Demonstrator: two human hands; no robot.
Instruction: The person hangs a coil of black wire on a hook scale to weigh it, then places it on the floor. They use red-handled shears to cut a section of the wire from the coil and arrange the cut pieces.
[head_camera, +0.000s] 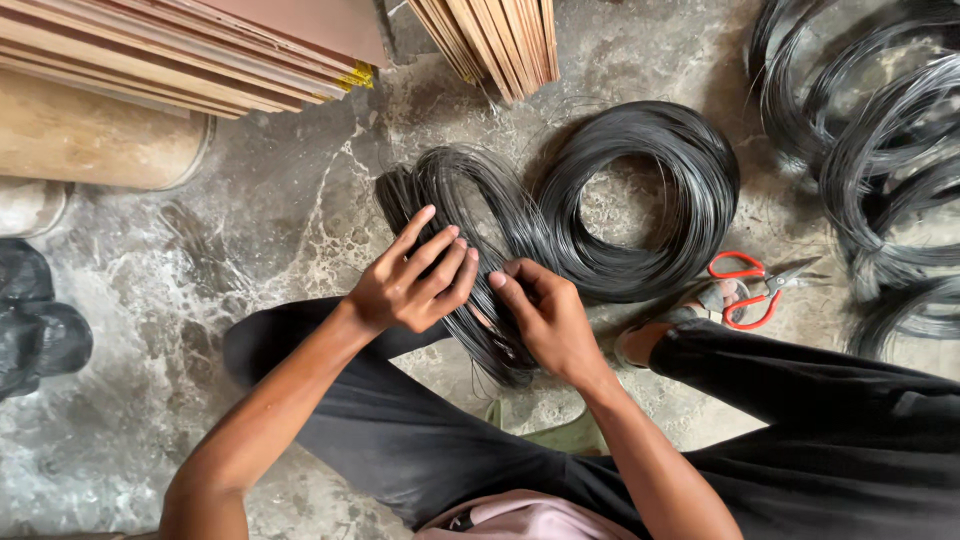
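Observation:
A long bundle of thin black wire (455, 205) lies on the floor between my knees, running from upper left down to the middle. My left hand (415, 280) rests on the bundle with fingers spread and slightly curled. My right hand (545, 320) grips the lower part of the bundle, fingers closed around the strands. A round coil of the same black wire (690, 170) lies just right of the bundle and touches it.
Red-handled scissors (752, 285) lie by my right foot. More wire coils (880, 150) sit at the right. Stacked wooden boards (190, 50), a second board stack (500, 40) and a tan cylinder (95, 140) are at the top. A black bag (35, 330) is at the left.

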